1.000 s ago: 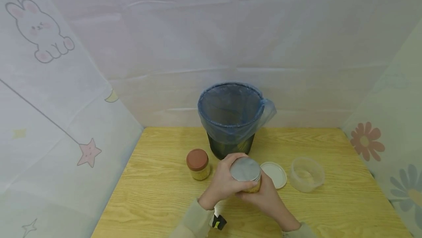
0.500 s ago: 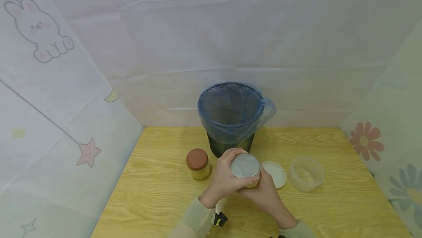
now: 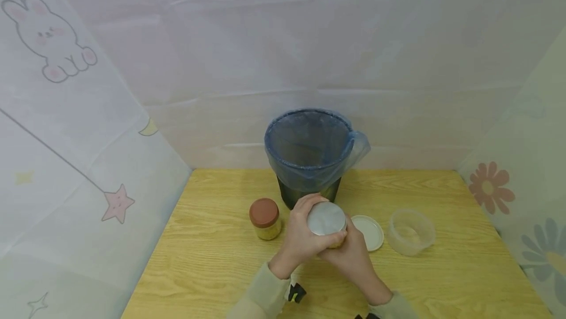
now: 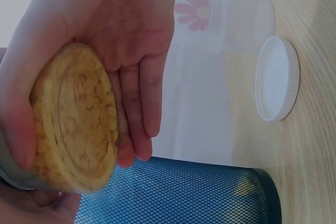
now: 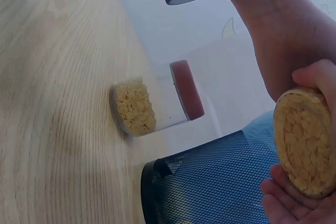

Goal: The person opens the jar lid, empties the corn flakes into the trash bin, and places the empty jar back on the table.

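Jar: clear, packed with pale yellow flakes, held in the air above the table [image 3: 212,260] in front of the bin; jar [image 4: 84,124] carries a silver top [image 3: 326,218] turned up toward the head camera, and its base shows in both wrist views.
Left hand: grips the jar high on its left side; left hand [image 3: 302,235] has its fingers round the far side and its thumb across the near side, just under the top.
Right hand: cradles the jar from the right and lower side; right hand [image 3: 351,257] lays its thumb along the jar, while its fingers look nearly straight in the left wrist view.
Red-lid jar [image 3: 265,218]: upright on the table, left of the hands and apart from them; flakes [image 5: 135,107] fill its lower part.
Bin [image 3: 289,191]: dark mesh, behind the hands, near the back wall [image 3: 265,39]; a blue bag [image 3: 309,174] folds over the rim and bunches at the right.
White lid [image 3: 370,234]: flat on the table, right of the hands, between them and the tub.
Tub [image 3: 411,233]: clear, on the table, just beside the white lid.
Sleeves: pale green; a black strap [image 3: 296,293] shows by the left sleeve [image 3: 265,292].
Side walls: bunny [image 3: 53,48] and star [image 3: 118,204] at left, flowers [image 3: 492,187] at right.
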Demonstrator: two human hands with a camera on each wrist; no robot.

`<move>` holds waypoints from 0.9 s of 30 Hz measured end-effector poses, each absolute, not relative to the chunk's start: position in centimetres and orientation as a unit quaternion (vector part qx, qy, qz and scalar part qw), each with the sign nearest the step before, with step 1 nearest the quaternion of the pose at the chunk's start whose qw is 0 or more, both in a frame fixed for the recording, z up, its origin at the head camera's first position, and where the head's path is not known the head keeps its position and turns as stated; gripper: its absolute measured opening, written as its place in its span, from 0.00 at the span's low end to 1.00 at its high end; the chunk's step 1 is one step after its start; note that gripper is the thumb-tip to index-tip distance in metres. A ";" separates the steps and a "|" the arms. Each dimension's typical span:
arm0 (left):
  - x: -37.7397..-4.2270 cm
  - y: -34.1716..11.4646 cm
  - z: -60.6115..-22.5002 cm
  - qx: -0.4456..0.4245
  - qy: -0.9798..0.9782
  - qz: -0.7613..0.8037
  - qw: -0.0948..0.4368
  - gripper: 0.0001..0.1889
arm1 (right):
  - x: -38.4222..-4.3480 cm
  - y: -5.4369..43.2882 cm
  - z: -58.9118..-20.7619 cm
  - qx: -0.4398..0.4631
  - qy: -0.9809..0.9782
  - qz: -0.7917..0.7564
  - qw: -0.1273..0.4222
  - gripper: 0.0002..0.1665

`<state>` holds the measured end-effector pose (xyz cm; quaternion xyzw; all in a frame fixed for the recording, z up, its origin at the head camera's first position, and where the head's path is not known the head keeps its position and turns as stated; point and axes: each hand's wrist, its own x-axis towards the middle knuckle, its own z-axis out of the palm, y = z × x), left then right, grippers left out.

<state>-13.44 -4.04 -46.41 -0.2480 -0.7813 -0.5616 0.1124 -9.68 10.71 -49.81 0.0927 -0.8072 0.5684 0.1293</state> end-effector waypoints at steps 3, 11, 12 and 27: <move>-13.4 -3.9 -46.5 -0.239 -0.784 -0.560 0.125 0.34 | -9.7 10.5 -49.9 0.087 -0.810 0.562 0.140 0.49; -13.1 -2.0 -46.9 -0.186 -0.800 -0.516 0.244 0.33 | -10.2 9.9 -50.0 0.062 -0.839 0.491 0.226 0.43; -13.0 -1.8 -46.9 -0.180 -0.801 -0.509 0.258 0.34 | -10.3 9.9 -50.0 0.056 -0.842 0.484 0.233 0.44; -11.7 -2.9 -46.4 -0.181 -0.829 -0.496 0.182 0.48 | -10.9 10.3 -50.3 0.087 -0.842 0.461 0.267 0.42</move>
